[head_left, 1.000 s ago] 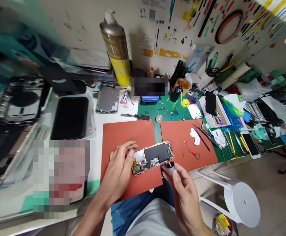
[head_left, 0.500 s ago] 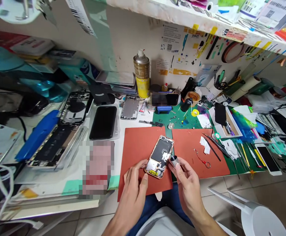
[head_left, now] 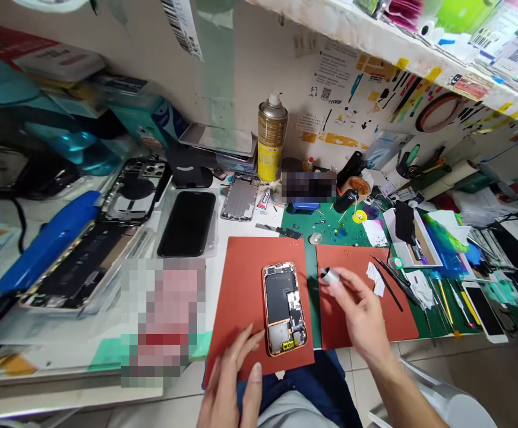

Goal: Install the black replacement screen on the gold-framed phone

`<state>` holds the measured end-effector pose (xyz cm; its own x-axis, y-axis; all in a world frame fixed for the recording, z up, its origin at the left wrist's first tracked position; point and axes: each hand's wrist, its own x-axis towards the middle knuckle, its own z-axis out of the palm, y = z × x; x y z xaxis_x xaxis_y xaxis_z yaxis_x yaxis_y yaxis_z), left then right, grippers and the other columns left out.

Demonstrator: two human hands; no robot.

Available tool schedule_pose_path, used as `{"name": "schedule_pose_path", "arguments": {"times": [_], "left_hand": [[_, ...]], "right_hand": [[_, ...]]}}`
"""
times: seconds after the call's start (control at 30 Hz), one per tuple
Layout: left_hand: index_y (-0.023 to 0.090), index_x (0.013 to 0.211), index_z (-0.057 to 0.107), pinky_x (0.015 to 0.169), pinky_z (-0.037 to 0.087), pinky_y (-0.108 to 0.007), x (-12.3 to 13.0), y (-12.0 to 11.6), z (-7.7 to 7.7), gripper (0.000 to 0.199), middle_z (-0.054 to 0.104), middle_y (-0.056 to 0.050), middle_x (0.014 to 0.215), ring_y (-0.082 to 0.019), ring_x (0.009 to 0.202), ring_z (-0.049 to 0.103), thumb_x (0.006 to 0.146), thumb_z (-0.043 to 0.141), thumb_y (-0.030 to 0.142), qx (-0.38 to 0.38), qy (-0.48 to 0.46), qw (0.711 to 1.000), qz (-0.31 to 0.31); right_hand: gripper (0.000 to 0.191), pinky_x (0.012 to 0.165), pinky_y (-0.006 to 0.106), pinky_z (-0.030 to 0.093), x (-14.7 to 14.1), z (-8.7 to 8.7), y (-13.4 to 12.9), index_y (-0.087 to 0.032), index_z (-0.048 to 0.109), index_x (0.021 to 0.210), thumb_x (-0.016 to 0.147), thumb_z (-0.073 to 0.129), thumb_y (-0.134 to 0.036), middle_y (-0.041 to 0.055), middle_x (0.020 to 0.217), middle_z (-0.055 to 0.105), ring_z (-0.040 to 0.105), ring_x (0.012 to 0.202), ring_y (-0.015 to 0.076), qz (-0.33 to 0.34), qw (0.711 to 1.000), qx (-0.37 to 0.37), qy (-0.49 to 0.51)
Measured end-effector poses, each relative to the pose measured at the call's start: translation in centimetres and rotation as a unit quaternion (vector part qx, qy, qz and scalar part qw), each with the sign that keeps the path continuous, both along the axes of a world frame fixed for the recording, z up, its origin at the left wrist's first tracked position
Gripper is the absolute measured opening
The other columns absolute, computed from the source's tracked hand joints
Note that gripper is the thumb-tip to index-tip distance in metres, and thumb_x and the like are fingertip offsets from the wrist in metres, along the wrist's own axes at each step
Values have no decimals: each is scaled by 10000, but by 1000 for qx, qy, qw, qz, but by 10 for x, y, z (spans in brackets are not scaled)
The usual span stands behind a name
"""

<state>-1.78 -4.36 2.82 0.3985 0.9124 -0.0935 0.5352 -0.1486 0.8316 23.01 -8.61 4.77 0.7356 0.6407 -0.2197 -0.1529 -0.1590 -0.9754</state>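
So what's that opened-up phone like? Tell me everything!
The opened phone lies flat, insides up, on the left red mat. It has rounded corners and a thin coppery rim. Inside, a big black block fills the upper left, a silvery plate sits below it, small metal-looking parts line the right, and there's a yellow patch near the bottom. The left hand is right beside it; I can't tell if they touch.

Looks like you're in a phone repair workshop, with an opened phone (head_left: 284, 309) on a red mat (head_left: 241, 273), a stripped phone housing (head_left: 240, 198), a spray can (head_left: 272, 138) and a row of slim tools (head_left: 446, 302) along your pretty cluttered green worktop (head_left: 309, 227), plus tape rolls (head_left: 439, 112) on the wall.
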Motion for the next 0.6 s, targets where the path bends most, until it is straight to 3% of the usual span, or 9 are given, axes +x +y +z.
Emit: {"name": "schedule_pose_path", "arguments": {"times": [0.07, 0.17, 0.3, 0.43, 0.6], "left_hand": [[297, 1552, 541, 1093, 603, -430, 0, 22, -3, 449, 771, -88, 1414, -256, 1320, 731, 1146, 440, 461, 31, -21, 999, -25], [271, 1495, 583, 936, 647, -327, 5, 52, -10, 418, 822, -69, 1256, -204, 1065, 810, 1143, 467, 464, 78, -27, 996, -44], [259, 1416, 623, 694, 626, -217, 10, 70, -23, 372, 840, -32, 1116, -136, 798, 806, 1139, 484, 465, 112, -28, 992, -53], [266, 1354, 662, 606, 598, -188, 8, 70, -33, 334, 845, -33, 1119, -130, 781, 813, 1133, 504, 461, 141, -30, 989, -39], [272, 1379, 641, 622, 611, -178, 5, 68, -37, 303, 846, -40, 1170, -157, 945, 845, 1123, 542, 402, 155, -30, 985, -67]], "right_hand": [[399, 930, 449, 678, 26, 6, 11, -270, 790, 1196, 912, 875, -537, 89, 1142, 829, 813, 1006, 276, -21, 995, -8, -101], [283, 856, 385, 661, 59, 11, 28, -279, 807, 1139, 946, 843, -482, 75, 1156, 785, 779, 960, 232, 7, 965, -26, -259], [239, 828, 360, 647, 80, 8, 40, -280, 804, 1140, 979, 805, -457, 65, 1151, 770, 769, 951, 215, 40, 942, -43, -330], [260, 793, 359, 648, 83, 6, 43, -267, 802, 1151, 981, 801, -464, 70, 1131, 787, 771, 919, 215, 50, 934, -59, -348], [208, 833, 376, 650, 84, 10, 45, -275, 806, 1155, 988, 798, -399, 63, 1139, 798, 770, 938, 217, 67, 914, -65, -395]]}}
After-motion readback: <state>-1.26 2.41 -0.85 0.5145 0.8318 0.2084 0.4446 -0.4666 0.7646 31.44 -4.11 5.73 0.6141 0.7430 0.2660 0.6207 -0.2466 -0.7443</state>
